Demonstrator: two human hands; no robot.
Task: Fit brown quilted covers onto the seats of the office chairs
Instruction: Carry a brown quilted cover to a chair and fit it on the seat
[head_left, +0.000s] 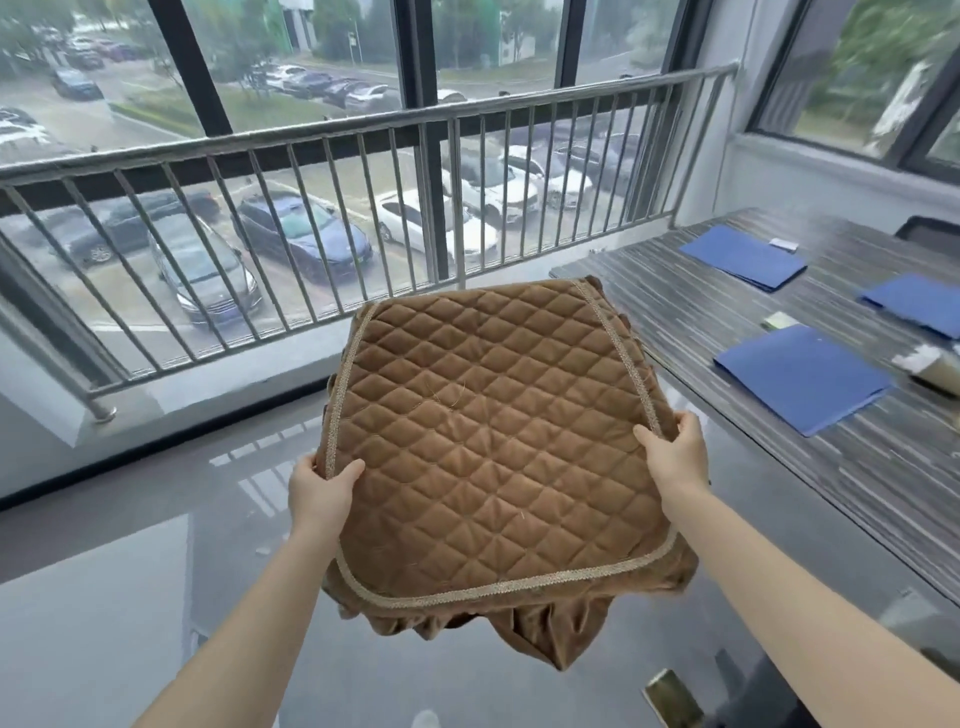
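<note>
A brown quilted cover (493, 441) with a tan braided trim is spread flat in the air in front of me, its ruffled skirt hanging down at the near edge. My left hand (322, 488) grips its left edge with the thumb on top. My right hand (675, 452) grips its right edge the same way. Only the dark top of one chair back (930, 234) shows, behind the table at the far right. No chair seat is in view.
A grey striped table (779, 415) runs along the right with three blue folders (800, 376) and small items on it. A metal railing (363, 218) stands before large windows ahead. Glossy grey floor (130, 571) lies below the cover.
</note>
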